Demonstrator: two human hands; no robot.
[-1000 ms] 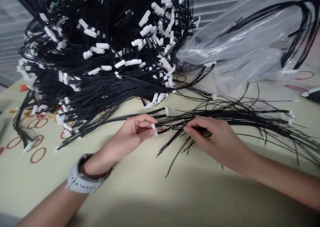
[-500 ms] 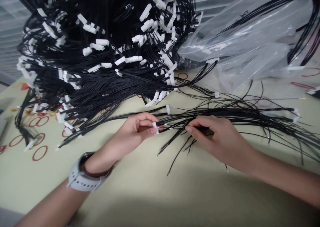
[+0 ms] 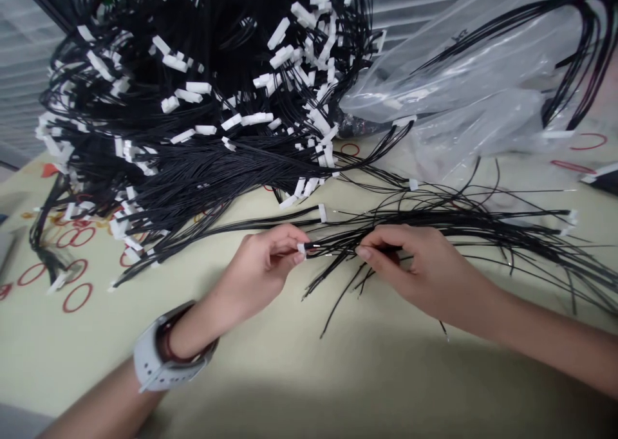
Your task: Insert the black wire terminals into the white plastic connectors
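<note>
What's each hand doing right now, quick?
Left hand: closed, pinching a white connector.
Right hand: closed, pinching thin black wires.

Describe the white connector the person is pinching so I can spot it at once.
Below the big heap of black wires with white connectors, find the person's left hand. The small white connector sits pinched at its fingertips, facing the right hand. Unlike its neighbours in the heap, it is held apart, with a black wire running rightward from it.
</note>
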